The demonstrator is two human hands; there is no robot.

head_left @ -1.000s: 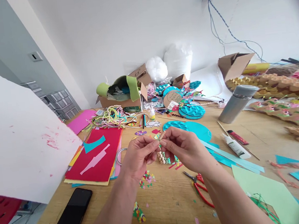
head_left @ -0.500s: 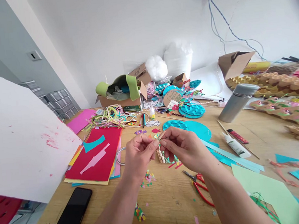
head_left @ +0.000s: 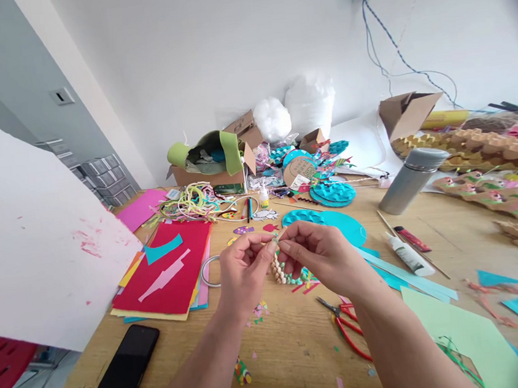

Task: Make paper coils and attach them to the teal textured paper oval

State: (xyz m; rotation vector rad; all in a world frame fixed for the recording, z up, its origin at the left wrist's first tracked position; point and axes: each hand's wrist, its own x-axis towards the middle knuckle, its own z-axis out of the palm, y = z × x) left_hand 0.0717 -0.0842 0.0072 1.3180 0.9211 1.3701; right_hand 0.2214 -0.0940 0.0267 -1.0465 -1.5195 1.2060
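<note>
Head view showed two bare forearms reaching out over a wooden table (head_left: 303, 350), with a black phone (head_left: 116, 382) lying near the front left edge and red-handled scissors (head_left: 347, 327) just right of the arms. A little farther on, the left hand (head_left: 243, 269) and the right hand (head_left: 321, 255) met above the table, thumb and forefinger of each pinched together on a small strip of paper (head_left: 277, 239) held between them. A short string of pale shells (head_left: 280, 273) hung directly under the fingertips, close over bright paper scraps (head_left: 258, 310) on the wood. To the left lay a stack of red and yellow sheets (head_left: 170, 277), partly under a large white board (head_left: 27, 237). To the right were a white glue tube (head_left: 406, 254) and a pale green sheet (head_left: 463, 333). Beyond the hands lay turquoise paper discs (head_left: 336, 223), then a grey flask (head_left: 408, 181) tipped on its side, coloured cords (head_left: 190, 201), and cardboard boxes (head_left: 218, 155) against the white wall.
</note>
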